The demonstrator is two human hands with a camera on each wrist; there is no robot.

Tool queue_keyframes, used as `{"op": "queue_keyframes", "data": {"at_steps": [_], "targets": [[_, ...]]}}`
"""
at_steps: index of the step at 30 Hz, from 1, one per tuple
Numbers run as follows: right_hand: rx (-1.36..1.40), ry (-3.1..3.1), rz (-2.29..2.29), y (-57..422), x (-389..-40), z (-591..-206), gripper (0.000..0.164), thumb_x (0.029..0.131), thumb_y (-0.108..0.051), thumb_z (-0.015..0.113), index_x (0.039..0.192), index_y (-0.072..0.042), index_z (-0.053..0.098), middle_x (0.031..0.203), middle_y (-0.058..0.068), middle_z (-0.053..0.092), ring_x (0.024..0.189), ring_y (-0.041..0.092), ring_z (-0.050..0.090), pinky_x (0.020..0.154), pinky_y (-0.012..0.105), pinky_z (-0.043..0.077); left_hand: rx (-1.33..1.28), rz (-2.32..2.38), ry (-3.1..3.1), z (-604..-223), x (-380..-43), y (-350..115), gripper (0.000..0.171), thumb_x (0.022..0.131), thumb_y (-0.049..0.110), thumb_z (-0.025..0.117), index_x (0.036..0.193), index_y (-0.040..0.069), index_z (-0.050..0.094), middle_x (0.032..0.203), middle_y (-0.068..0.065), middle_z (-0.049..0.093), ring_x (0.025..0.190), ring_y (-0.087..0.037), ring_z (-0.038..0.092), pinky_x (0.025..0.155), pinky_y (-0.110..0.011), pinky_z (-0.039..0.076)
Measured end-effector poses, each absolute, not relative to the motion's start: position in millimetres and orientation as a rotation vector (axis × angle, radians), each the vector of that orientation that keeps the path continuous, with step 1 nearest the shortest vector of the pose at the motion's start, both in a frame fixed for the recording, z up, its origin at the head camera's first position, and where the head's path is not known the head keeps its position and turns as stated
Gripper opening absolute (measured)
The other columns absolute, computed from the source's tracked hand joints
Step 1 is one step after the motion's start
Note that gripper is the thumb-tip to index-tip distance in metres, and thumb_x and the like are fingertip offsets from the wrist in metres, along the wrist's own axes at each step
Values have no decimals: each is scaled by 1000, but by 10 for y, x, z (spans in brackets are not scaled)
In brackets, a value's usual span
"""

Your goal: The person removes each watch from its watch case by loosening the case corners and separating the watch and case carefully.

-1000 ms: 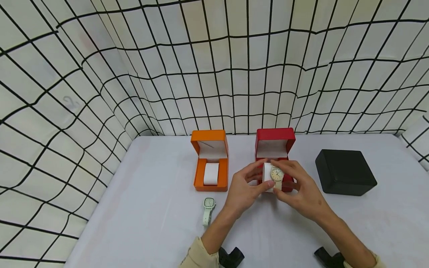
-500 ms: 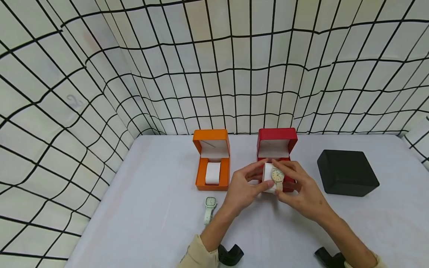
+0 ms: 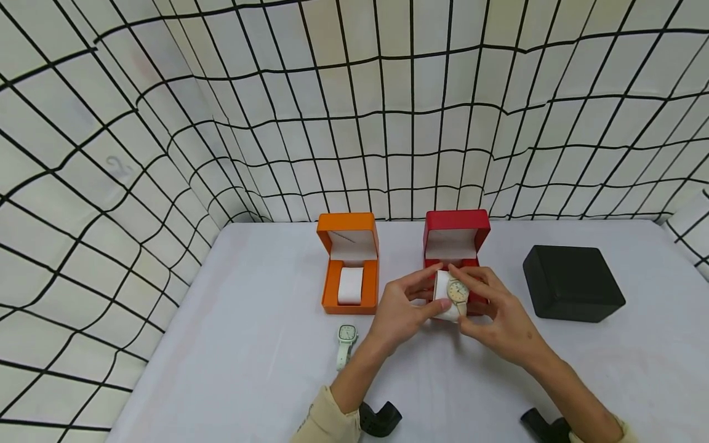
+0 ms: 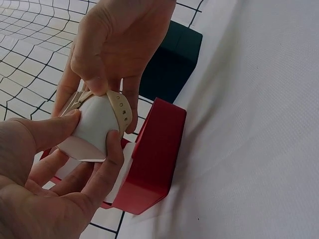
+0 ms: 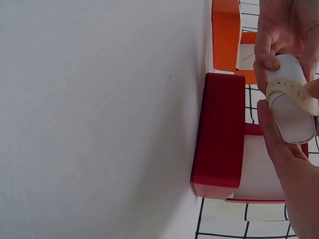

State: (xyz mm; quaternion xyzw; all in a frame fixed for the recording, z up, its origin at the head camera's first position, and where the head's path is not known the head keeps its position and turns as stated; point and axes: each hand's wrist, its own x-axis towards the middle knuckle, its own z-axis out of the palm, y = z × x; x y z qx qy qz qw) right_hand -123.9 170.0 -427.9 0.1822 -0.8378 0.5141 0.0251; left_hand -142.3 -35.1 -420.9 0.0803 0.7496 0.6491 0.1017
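A white watch cushion (image 3: pixel 442 284) is held up in front of the open red watch box (image 3: pixel 456 219). My left hand (image 3: pixel 402 312) grips it between thumb and fingers on the left side. Around its right part runs a cream-strapped watch (image 3: pixel 457 291), its round dial facing up. My right hand (image 3: pixel 503 315) pinches this watch and strap at the top and bottom edges. In the left wrist view, the holed strap end (image 4: pixel 121 110) stands slightly away from the cushion. The right wrist view shows the strap (image 5: pixel 291 90) looped across the cushion. The hands hide part of the red box's inside.
An open orange watch box (image 3: pixel 329 286) with a white cushion stands to the left. In front of it lies a pale green watch (image 3: pixel 346 344). A closed black box (image 3: pixel 573 283) sits at the right. Wire mesh (image 3: pixel 354 135) rises behind the white-covered table (image 3: pixel 238 344).
The cushion and cream watch have tilted slightly, the strap's lower end shifting a little to the right. Both hands keep nearly the same place and hold.
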Motion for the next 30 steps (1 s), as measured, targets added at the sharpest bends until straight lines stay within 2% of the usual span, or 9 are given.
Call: {"op": "queue_keyframes", "data": {"at_steps": [11,30], "targets": [[600,-2579,1666,1724,-1237,-4286,89,81,9,75,158,-28,46,145,4,48,126,10,47,92,15,56,257,1906,2185,-4193,-1431,-367,56,89,17,84,142,22,66,126,-10,73,105,-18,71,82,-26,63],[654,-2574,1692,1727,-1246,-4312,91,81,9,76,158,-27,45,144,3,49,127,9,47,94,15,55,248,1883,2151,-4160,-1455,-414,54,88,15,84,139,22,68,121,-11,75,98,-14,69,82,-22,61]]}}
